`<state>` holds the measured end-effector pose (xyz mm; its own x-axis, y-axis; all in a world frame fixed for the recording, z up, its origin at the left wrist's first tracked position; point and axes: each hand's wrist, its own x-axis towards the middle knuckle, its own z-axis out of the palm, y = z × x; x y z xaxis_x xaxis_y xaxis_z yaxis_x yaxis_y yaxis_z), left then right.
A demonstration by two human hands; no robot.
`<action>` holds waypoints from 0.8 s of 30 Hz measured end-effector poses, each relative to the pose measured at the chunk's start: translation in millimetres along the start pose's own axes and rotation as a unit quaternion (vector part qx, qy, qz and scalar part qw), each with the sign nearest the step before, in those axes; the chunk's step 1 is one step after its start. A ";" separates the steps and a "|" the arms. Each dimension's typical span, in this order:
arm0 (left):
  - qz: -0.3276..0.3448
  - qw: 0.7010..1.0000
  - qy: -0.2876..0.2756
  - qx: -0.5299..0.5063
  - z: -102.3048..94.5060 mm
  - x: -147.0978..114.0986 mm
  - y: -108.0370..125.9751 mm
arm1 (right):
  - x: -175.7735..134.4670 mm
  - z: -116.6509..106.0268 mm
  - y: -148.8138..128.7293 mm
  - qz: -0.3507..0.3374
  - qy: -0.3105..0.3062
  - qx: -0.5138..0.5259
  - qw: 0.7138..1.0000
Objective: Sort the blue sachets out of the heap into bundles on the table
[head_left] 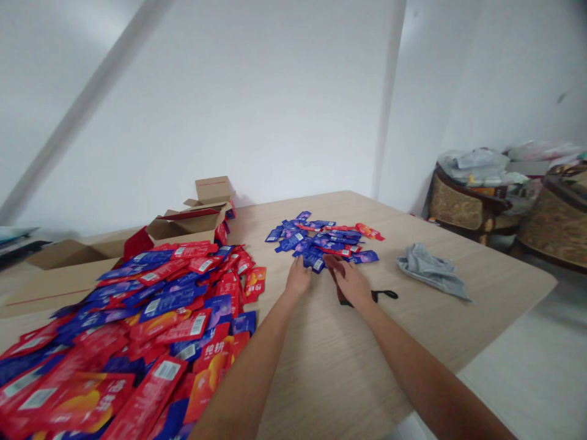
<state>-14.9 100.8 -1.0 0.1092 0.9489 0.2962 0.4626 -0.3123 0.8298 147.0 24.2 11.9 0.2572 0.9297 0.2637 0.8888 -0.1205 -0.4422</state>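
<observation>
My left hand [298, 278] is at the near edge of a small pile of blue and red sachets [316, 241]. Its fingers point forward and look stretched out; I see nothing held in them. To its right, my right hand [354, 282] is closed over a dark reddish-brown case [334, 265], whose kind I cannot make out. The palm covers much of this case. A black wrist strap [387, 294] sticks out to the right of the hand, close to the tabletop. Some sachets lie right beyond the fingertips.
A large heap of red and blue sachets [169, 318] covers the table's left side. Open cardboard boxes [68, 275] stand behind it. A grey cloth [431, 272] lies crumpled on the wooden table [330, 366] at right. Chairs [458, 198] with plastic bags stand beyond the table.
</observation>
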 end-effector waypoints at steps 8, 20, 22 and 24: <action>0.123 0.936 -0.154 0.291 14.5 -31.2 20.0 | 0.5 1.1 3.3 -0.010 0.022 0.042 0.999; 0.089 0.983 -0.093 0.134 -66.8 -104.9 2.8 | -24.3 -4.5 -22.6 -0.127 -0.022 0.104 0.986; 0.072 0.989 -0.050 0.122 -61.9 -107.0 -0.4 | -39.7 -4.1 -37.1 -0.181 -0.047 0.085 0.979; 0.096 0.986 -0.063 0.122 -58.3 -106.2 -1.7 | -52.6 -2.1 -50.0 -0.234 -0.075 0.051 0.968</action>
<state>-78.5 -2.1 -6.3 0.3161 0.8762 0.3637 0.6190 -0.4810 0.6209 89.8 -19.4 22.0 -0.2285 0.9154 0.3314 0.8509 0.3532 -0.3889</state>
